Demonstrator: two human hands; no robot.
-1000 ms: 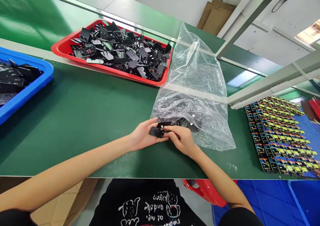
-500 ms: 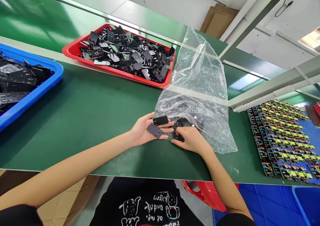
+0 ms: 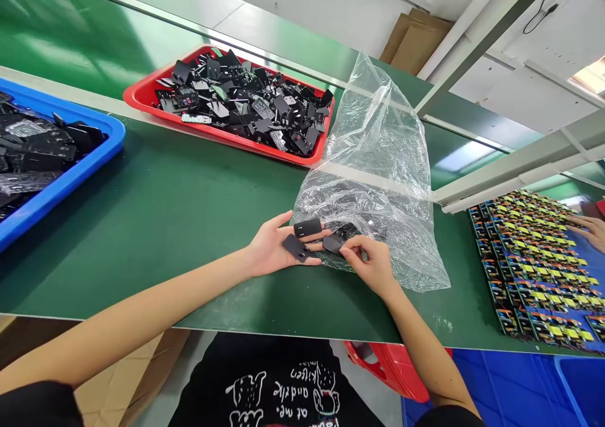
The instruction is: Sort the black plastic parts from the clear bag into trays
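Judging by the two black plates (image 3: 295, 248) lying on the left hand (image 3: 269, 250), its grip open just left of the clear bag (image 3: 378, 143), work seemed partway along: the right hand's (image 3: 371, 263) grip pinched a third plate (image 3: 333, 244) at the bag's near edge, with dark pieces (image 3: 347, 230) left under its film (I couldn't count them). Upside down, the black shirt (image 3: 283, 383) nearer than the bag read "and the" and "at me"; no brand was legible.

The left hand (image 3: 269, 249) is palm up, fingers (image 3: 312, 261) spread; the right hand (image 3: 371, 263) curls into a pinch, both forearms (image 3: 189, 293) angled inward.
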